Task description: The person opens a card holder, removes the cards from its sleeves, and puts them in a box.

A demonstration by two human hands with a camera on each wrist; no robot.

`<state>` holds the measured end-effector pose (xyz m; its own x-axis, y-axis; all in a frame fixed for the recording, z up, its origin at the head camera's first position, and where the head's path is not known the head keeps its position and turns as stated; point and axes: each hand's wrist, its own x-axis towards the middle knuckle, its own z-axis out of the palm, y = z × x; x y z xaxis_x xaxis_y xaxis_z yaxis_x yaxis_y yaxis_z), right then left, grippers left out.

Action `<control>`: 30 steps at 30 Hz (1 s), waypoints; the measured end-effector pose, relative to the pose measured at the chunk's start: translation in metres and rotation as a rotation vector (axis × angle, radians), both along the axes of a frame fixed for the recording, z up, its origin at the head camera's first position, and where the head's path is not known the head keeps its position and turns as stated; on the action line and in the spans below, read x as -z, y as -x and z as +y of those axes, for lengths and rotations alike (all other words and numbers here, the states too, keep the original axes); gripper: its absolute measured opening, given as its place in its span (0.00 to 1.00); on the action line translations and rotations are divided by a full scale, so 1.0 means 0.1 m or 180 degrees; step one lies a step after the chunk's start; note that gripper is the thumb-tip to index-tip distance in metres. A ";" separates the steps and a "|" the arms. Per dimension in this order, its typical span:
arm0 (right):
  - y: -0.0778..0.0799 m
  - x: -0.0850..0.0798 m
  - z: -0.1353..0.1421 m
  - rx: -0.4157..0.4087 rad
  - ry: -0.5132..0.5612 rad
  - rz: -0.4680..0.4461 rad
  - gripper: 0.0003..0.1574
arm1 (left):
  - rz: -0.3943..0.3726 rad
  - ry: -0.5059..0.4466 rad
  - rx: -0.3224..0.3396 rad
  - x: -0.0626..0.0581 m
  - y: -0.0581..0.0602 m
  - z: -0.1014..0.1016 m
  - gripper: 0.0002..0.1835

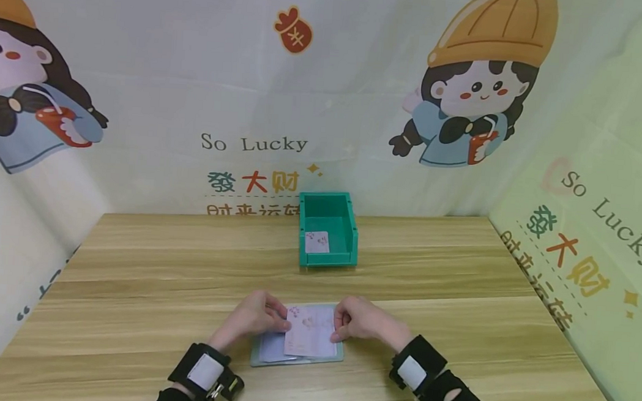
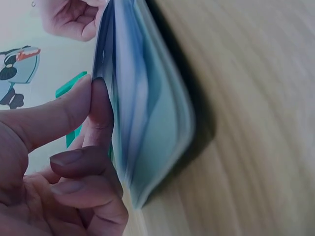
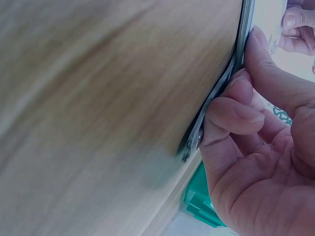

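Note:
A small booklet-like item with a pale blue-green cover (image 1: 333, 356) lies flat on the wooden table, pale leaves inside it. Its top leaf (image 1: 310, 335) is pinkish with a small floral print and stands raised on the left over a lilac sheet (image 1: 274, 348). My left hand (image 1: 256, 315) pinches that leaf's left edge; in the left wrist view, thumb (image 2: 74, 101) and forefinger meet on it above the parted layers. At the opposite edge, my right hand (image 1: 363, 319) grips the booklet, thumb (image 3: 263, 54) on top and curled fingers at the side.
Behind the booklet stands a green open-front bin (image 1: 327, 260) near the table's back edge. Inside it, at the left, lies a small printed card (image 1: 316, 242). Printed cloth walls (image 1: 359, 117) rise behind and beside the table (image 1: 184, 266).

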<state>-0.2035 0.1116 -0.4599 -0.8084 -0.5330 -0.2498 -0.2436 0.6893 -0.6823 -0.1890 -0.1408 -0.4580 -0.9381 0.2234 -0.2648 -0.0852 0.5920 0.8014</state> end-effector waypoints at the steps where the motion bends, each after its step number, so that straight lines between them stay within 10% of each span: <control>1: 0.00 0.00 0.00 0.0000 -0.0004 -0.0002 0.17 | -0.0001 -0.0032 0.0020 0.00 0.00 -0.02 0.07; 30: 0.00 0.01 0.09 -0.0311 0.0442 0.0017 0.14 | 0.0096 -0.0380 0.0242 -0.09 0.00 -0.08 0.08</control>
